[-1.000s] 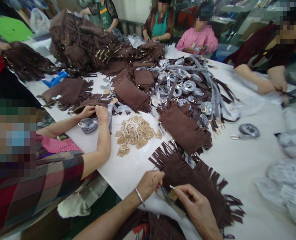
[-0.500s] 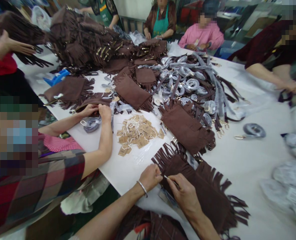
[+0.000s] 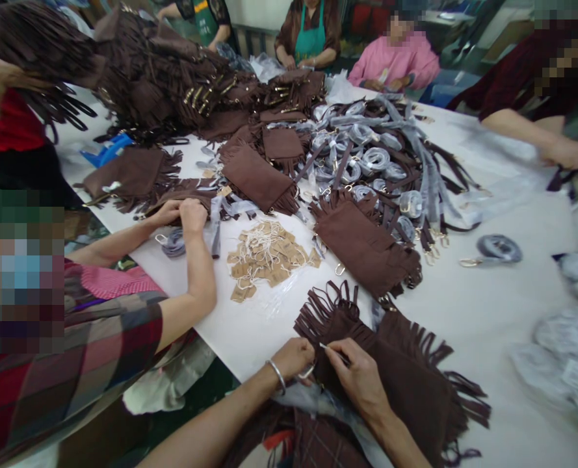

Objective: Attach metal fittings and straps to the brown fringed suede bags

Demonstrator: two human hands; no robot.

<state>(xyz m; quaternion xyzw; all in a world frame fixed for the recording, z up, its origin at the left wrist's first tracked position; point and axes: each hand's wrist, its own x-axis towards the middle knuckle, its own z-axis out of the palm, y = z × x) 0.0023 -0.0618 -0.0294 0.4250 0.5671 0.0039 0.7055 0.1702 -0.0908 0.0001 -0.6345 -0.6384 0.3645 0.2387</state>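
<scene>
A dark brown fringed bag [image 3: 410, 377] lies at the table's near edge, right under my hands. My left hand [image 3: 293, 361], with a silver bangle at the wrist, is closed at the bag's left edge; a metal clasp shows by its fingers, but what they grip is unclear. Pinched in my right hand [image 3: 357, 374] is a small thin light-coloured thing, its tip pointing toward my left hand. Beyond the bag lie a heap of tan tags [image 3: 269, 257] with white strings and another brown fringed bag [image 3: 367, 244].
Wrapped straps [image 3: 367, 156] are heaped mid-table, with a single coil [image 3: 498, 249] at right. Brown bags [image 3: 147, 78] pile up at the back left. Plastic-wrapped bundles [image 3: 566, 344] sit at right. A co-worker's hands [image 3: 184, 214] work at left; other people stand around the white table [image 3: 488, 312].
My left hand has shifted slightly down and a metal clasp now shows beside it. The person in red at the left has moved the bags closer in.
</scene>
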